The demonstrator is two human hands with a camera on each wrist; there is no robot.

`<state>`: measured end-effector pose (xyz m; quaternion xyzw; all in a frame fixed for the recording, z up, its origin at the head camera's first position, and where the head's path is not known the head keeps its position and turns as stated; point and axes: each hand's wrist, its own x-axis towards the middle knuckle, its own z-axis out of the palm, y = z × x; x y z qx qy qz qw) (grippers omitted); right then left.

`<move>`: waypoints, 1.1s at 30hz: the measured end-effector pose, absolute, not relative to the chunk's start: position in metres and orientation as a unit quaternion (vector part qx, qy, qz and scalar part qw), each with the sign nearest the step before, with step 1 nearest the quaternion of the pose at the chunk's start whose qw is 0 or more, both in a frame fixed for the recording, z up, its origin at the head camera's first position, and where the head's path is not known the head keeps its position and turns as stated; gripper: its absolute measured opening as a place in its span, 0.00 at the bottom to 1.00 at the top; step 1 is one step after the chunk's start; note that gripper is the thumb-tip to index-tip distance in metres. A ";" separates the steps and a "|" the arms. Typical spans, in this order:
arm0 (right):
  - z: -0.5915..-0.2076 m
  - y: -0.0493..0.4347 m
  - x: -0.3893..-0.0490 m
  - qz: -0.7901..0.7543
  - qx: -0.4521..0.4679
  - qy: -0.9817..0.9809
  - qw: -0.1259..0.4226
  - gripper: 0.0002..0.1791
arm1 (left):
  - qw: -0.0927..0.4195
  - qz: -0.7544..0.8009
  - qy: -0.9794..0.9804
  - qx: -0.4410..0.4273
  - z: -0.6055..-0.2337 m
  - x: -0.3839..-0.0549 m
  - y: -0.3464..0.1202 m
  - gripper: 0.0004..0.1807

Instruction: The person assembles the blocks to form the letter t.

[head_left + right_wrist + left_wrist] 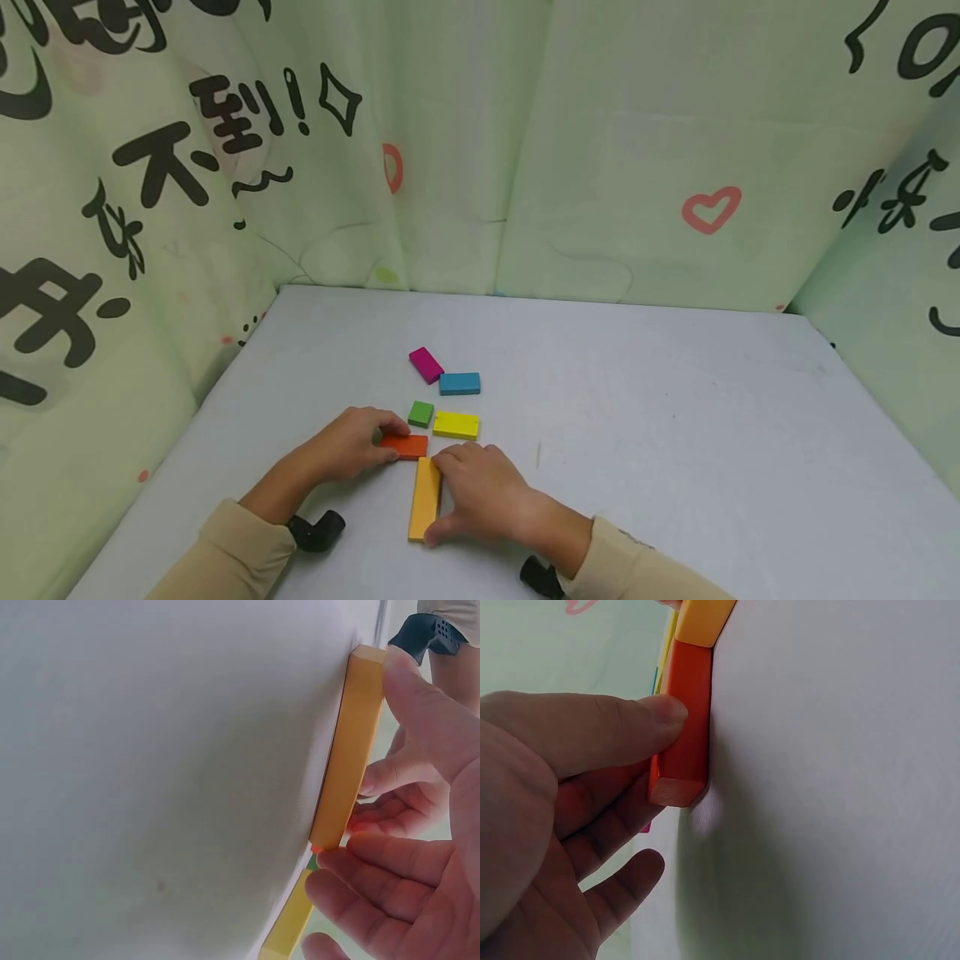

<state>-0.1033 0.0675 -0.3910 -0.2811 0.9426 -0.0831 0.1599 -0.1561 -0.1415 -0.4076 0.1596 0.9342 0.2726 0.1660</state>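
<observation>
Left hand (360,446) and right hand (486,490), each gripping one block.
Left: red block (412,448), pinched and partly covered; right: long orange block (424,502), held end to end. Both lie nearer the left edge of the worktop (675,417) than the right; its front edge is cut off from my sight.

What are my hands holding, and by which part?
Your left hand pinches the red-orange block by its long sides, towards its left end. Your right hand holds the long yellow-orange block by its ends, thumb near, fingers far.
</observation>
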 end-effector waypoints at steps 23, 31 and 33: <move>-0.391 0.053 -0.104 -0.085 -0.287 0.942 0.150 0.47 | 0.168 0.270 0.937 0.147 -0.404 -0.156 -0.148 0.14; -0.391 0.049 -0.106 -0.083 -0.285 0.943 0.152 0.47 | 0.168 0.266 0.938 0.147 -0.404 -0.156 -0.151 0.15; -0.392 0.048 -0.106 -0.083 -0.285 0.943 0.151 0.47 | 0.167 0.263 0.939 0.148 -0.404 -0.157 -0.151 0.15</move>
